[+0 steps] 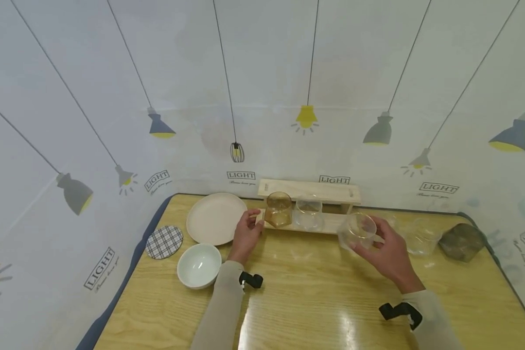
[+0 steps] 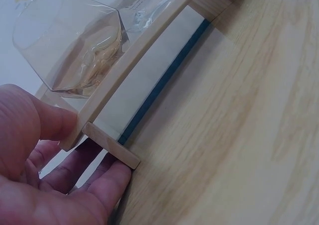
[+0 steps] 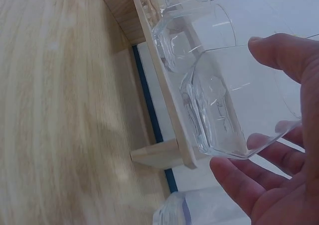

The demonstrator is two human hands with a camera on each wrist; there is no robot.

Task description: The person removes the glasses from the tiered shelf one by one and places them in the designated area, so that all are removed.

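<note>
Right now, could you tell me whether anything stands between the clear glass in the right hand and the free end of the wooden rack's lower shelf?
Nothing visible does. The clear glass in the right hand is at the wooden rack's right end, and the neighbouring clear glass sits further left.

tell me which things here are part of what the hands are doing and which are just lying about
In use: clear glass in right hand; wooden rack steadied by left hand; amber glass and second clear glass on rack.

Lying about: plate, bowl, plaid coaster, dark glass.
</note>
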